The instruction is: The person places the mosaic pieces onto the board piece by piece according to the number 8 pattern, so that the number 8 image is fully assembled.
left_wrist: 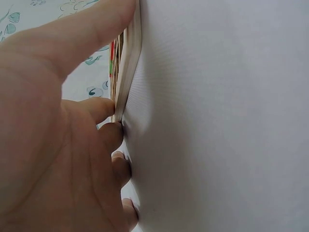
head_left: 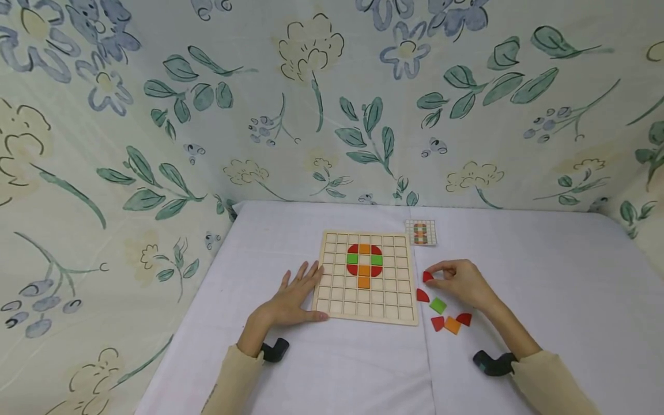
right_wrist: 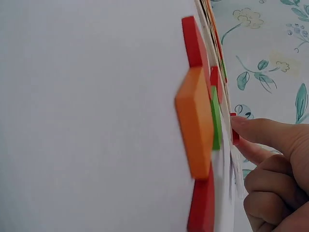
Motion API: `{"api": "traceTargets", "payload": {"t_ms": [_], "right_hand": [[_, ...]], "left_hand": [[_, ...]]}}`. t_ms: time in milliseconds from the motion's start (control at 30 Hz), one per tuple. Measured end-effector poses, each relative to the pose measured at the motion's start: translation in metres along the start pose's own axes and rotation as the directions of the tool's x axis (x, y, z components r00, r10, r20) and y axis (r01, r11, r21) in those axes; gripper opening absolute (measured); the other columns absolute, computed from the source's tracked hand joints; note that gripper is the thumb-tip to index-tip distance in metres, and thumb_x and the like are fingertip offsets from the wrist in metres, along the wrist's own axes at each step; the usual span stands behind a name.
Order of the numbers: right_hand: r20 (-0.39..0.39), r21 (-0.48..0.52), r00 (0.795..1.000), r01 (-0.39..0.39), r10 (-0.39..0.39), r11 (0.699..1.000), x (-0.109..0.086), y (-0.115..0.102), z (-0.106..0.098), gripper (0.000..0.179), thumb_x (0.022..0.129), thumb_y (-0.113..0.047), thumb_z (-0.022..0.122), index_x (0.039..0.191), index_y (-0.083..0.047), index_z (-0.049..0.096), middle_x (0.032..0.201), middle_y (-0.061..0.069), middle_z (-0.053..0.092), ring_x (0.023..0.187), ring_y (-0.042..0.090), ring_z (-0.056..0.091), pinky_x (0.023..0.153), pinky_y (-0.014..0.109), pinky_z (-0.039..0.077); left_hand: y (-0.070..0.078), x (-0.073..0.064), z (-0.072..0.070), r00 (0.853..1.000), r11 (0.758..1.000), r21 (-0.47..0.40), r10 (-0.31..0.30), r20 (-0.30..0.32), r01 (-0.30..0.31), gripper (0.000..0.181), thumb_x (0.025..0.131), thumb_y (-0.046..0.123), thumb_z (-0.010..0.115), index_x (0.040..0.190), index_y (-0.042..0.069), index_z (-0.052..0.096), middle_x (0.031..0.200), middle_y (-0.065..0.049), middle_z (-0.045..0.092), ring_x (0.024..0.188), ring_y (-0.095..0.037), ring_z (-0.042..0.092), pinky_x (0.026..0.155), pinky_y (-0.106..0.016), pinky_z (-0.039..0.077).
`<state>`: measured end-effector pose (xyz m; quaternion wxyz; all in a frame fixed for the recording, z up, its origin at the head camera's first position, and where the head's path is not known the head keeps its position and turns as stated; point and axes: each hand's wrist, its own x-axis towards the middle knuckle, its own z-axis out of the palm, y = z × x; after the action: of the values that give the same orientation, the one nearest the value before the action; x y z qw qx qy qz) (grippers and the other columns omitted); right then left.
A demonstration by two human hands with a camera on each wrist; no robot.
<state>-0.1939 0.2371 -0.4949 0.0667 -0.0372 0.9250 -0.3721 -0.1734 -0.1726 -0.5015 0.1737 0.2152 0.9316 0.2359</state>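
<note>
A wooden grid board (head_left: 337,294) lies on the table. Near its top middle sit red quarter-circle corners, a green square (head_left: 353,259) on the left, another green square (head_left: 376,259) on the right, and several orange squares (head_left: 364,282) in the middle column. My left hand (head_left: 290,302) rests at the board's left side, fingers spread along the edge and thumb by the lower left corner. Just off the right edge, my right hand (head_left: 464,282) pinches a red quarter-circle piece (right_wrist: 235,129) between thumb and forefinger, its other fingers curled in.
Below the right hand lie loose pieces: a green square (head_left: 438,305), an orange square (head_left: 452,325) and red quarter-circles (head_left: 422,295). A small pattern card (head_left: 421,232) lies by the board's upper right corner. White cloth (head_left: 373,369) covers the table; a floral curtain (head_left: 290,144) hangs behind.
</note>
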Motion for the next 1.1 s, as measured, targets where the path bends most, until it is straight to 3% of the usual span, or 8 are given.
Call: {"api": "traceTargets", "payload": {"t_ms": [267, 533, 767, 1100], "right_hand": [[0.023, 0.121, 1.000, 0.012, -0.015, 0.993, -0.002, -0.035, 0.028, 0.034, 0.086, -0.023, 0.086, 0.113, -0.005, 0.078, 0.057, -0.003, 0.034, 0.048, 0.013, 0.035, 0.044, 0.021, 0.024], [0.048, 0.116, 0.997, 0.051, -0.057, 0.992, 0.007, -0.061, 0.058, 0.024, 0.084, -0.022, 0.087, 0.104, -0.009, 0.080, 0.059, -0.004, 0.035, 0.055, 0.012, 0.033, 0.049, 0.022, 0.024], [0.056, 0.112, 0.992, 0.102, -0.109, 0.988, 0.011, -0.066, 0.066, 0.021, 0.084, -0.017, 0.087, 0.101, -0.008, 0.080, 0.056, -0.004, 0.036, 0.052, 0.011, 0.032, 0.048, 0.022, 0.024], [0.058, 0.108, 0.993, 0.099, -0.106, 0.989, 0.010, -0.062, 0.065, 0.017, 0.085, -0.018, 0.086, 0.099, -0.009, 0.081, 0.057, -0.004, 0.039, 0.052, 0.012, 0.035, 0.047, 0.021, 0.025]], "left_hand": [[-0.001, 0.000, 0.000, 1.000, 1.000, 0.002, -0.005, 0.003, 0.005, 0.111, 0.087, 0.058, 0.076, 0.168, 0.017, 0.012, 0.176, -0.002, 0.001, 0.164, -0.030, -0.008, 0.129, -0.065, -0.007], [-0.001, 0.000, 0.000, 1.000, 1.000, 0.006, 0.003, 0.002, -0.003, 0.111, 0.087, 0.059, 0.076, 0.168, 0.017, 0.012, 0.176, -0.003, 0.001, 0.164, -0.031, -0.008, 0.129, -0.065, -0.006], [-0.001, 0.001, 0.000, 1.000, 1.000, 0.012, 0.009, 0.003, -0.009, 0.111, 0.087, 0.058, 0.076, 0.168, 0.017, 0.012, 0.176, -0.003, 0.001, 0.164, -0.031, -0.007, 0.129, -0.065, -0.006], [0.002, 0.000, -0.002, 1.000, 1.000, 0.004, 0.005, 0.009, -0.005, 0.111, 0.087, 0.057, 0.077, 0.168, 0.015, 0.012, 0.176, -0.004, 0.001, 0.164, -0.032, -0.007, 0.129, -0.065, -0.006]]}}
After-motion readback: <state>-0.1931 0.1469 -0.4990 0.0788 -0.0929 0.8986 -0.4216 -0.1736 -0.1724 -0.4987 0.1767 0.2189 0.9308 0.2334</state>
